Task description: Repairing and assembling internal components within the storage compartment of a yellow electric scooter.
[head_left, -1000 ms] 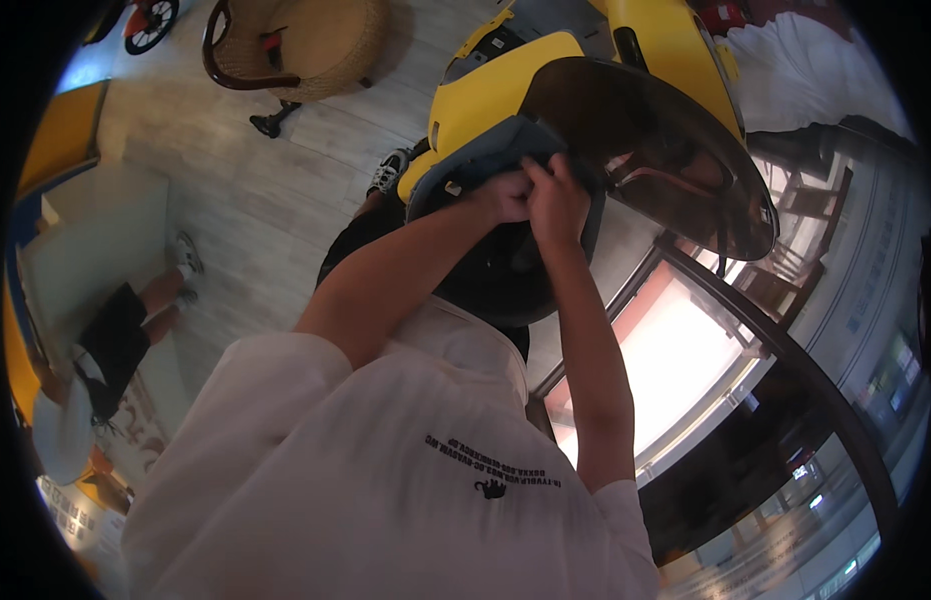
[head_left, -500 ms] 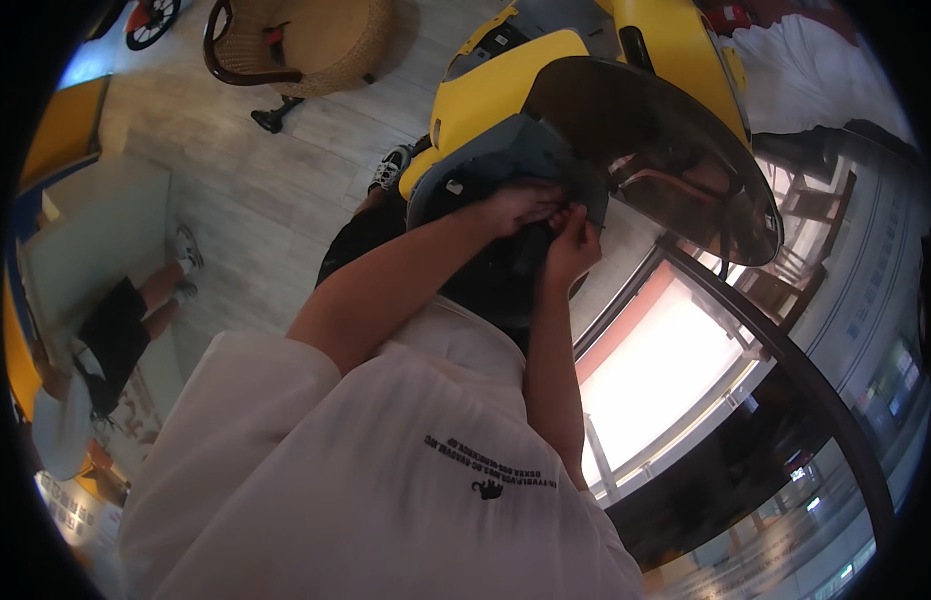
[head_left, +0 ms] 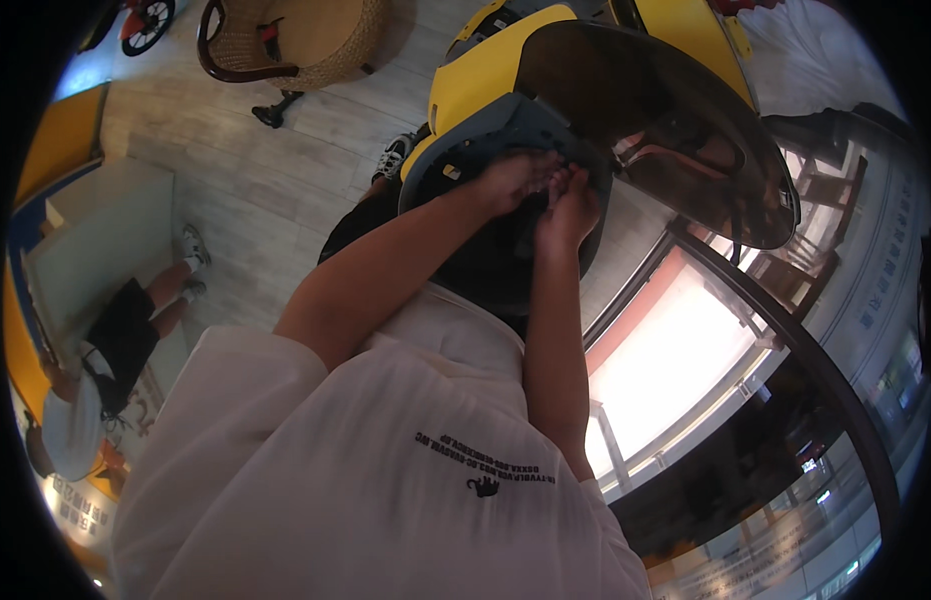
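Note:
A yellow machine [head_left: 482,77] with a dark grey front housing [head_left: 523,118] stands before me, tilted in the view. My left hand [head_left: 515,182] reaches into the dark recess of that housing, fingers bent and closed near its far wall. Beside it, almost touching, my right hand [head_left: 569,212] has its fingertips pinched together. Whatever lies between the fingers of either hand is too small and dim to make out. A large curved tinted panel [head_left: 675,120] sticks out from the machine just beyond and to the right of my hands.
A wicker chair [head_left: 330,50] with a dark wooden armrest is at the far left on the plank floor [head_left: 285,160]. Another person [head_left: 122,335] is by a pale panel at left. Somebody in white clothing [head_left: 815,60] is at far right. A bright framed window [head_left: 665,370] lies right.
Both hands have shifted slightly farther into the housing, staying close together. The whole view has moved a little, and the tinted panel shows lower right and larger.

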### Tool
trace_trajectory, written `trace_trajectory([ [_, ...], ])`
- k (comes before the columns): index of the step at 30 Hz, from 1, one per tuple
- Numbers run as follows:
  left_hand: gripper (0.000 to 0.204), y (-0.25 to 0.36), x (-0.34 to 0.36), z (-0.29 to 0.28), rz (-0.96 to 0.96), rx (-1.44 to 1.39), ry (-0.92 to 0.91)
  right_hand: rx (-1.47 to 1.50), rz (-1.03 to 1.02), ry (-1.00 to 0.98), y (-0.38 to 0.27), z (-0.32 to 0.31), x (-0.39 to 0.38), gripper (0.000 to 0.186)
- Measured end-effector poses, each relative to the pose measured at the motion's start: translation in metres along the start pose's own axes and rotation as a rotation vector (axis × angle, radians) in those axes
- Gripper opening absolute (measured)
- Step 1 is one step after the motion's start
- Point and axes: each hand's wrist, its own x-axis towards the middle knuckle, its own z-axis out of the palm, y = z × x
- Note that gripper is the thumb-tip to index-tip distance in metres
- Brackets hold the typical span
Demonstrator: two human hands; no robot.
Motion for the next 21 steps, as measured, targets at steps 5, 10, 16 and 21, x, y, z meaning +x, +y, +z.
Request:
trace_trajectory([
  [5, 0.017, 0.001, 0.001, -0.003, -0.011, 0.013, -0.033, 0.001, 0.016, 0.019, 0.001, 0.002, 0.000, 0.023],
  [10, 0.016, 0.000, -0.004, 0.001, -0.001, 0.001, -0.005, 0.033, 0.026, 0.021, 0.001, 0.001, 0.000, 0.023],
  [16, 0.018, 0.002, -0.010, 0.007, 0.013, -0.004, 0.003, 0.011, 0.024, 0.047, -0.005, 0.005, -0.003, 0.022],
  [21, 0.019, 0.002, -0.012, 0.010, 0.057, -0.022, 0.020, 0.050, 0.043, 0.068, -0.005, 0.008, -0.001, 0.022],
])
